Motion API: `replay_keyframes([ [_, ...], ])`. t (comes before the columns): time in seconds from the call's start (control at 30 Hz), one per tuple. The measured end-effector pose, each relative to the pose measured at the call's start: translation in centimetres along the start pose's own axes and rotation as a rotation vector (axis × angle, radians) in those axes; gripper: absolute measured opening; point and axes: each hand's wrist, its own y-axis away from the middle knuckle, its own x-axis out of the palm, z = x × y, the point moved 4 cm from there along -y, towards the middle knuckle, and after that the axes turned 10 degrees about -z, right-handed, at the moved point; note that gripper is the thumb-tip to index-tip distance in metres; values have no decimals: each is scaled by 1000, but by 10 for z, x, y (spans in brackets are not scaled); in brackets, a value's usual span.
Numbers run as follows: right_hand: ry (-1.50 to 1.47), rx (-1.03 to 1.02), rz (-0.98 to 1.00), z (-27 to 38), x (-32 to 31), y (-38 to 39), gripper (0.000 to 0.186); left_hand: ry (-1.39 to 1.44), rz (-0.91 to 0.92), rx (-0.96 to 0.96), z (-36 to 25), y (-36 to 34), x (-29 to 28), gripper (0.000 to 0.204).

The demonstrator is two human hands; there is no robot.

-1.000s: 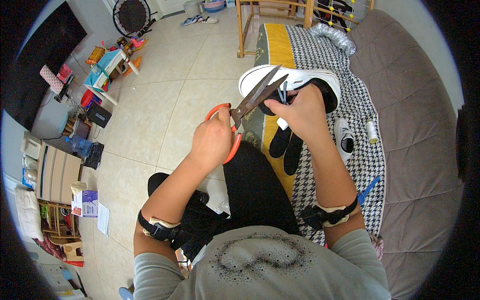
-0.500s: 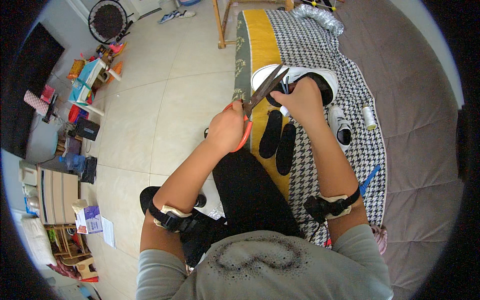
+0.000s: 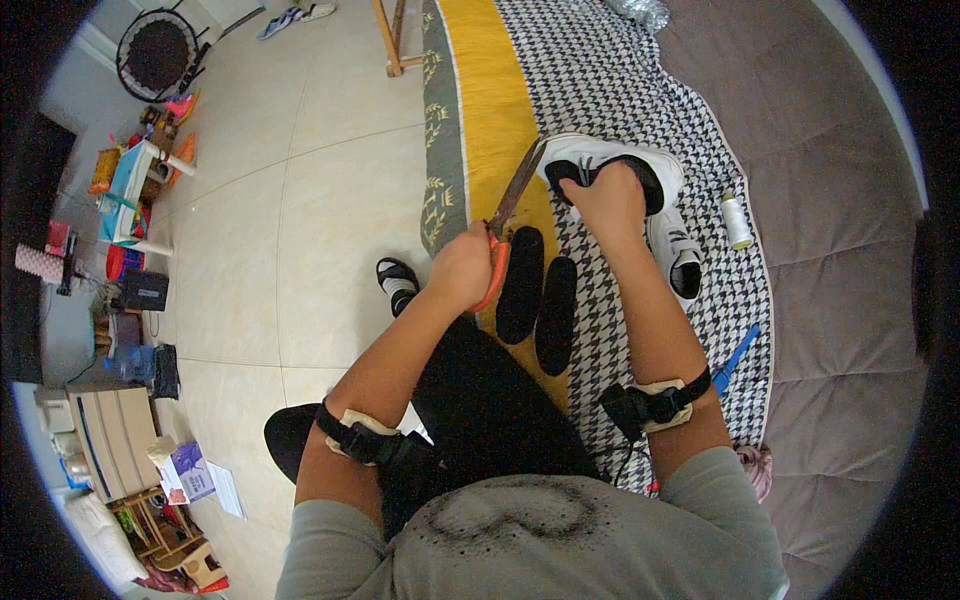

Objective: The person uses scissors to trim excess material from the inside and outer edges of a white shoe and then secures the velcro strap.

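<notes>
My left hand [image 3: 461, 270] is closed round the orange handles of a pair of scissors [image 3: 517, 188]. Their dark blades lie together, and the tips are beside the toe of a white shoe [image 3: 655, 162]. My right hand [image 3: 612, 205] grips that shoe near its opening; the exact hold of the fingertips is partly hidden. A second white shoe [image 3: 668, 245] sits just below the first, to the right of my right wrist. Two black insoles [image 3: 520, 287] lie side by side on the cloth between my forearms.
A spool of white thread [image 3: 735, 222] and a blue tool-like object [image 3: 738, 360] lie on the houndstooth cloth [image 3: 590, 60] at the right. Beyond it is a grey quilted cover [image 3: 830, 300]. A wooden stand leg [image 3: 390, 45] rises at the far edge. Tiled floor [image 3: 240, 250] extends left.
The scissor blades have closed from spread apart. The shoe in my right hand has shifted slightly rightward, closer to the second shoe. The whole view has turned a little.
</notes>
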Motion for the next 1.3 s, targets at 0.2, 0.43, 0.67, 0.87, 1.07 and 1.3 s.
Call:
replay_keyframes([
  [0.2,-251,94,-100,-30,-18,-1,42,-200,123,-81,16,-6,3,30],
  [0.43,-1424,794,216,-38,-23,7,33,-307,74,-86,6,-28,-25,35],
  [0.67,-1987,1063,323,-14,-37,18,32,-127,-235,-117,33,-61,-11,38],
  [0.87,-2128,1004,391,17,-41,27,34,-91,-213,-229,44,-86,19,37],
  [1.07,-2051,993,412,39,-46,35,38,-60,-384,-9,55,-93,46,33],
  [1.3,-2084,814,244,-4,-55,28,40,-66,-240,-32,45,-105,14,42],
])
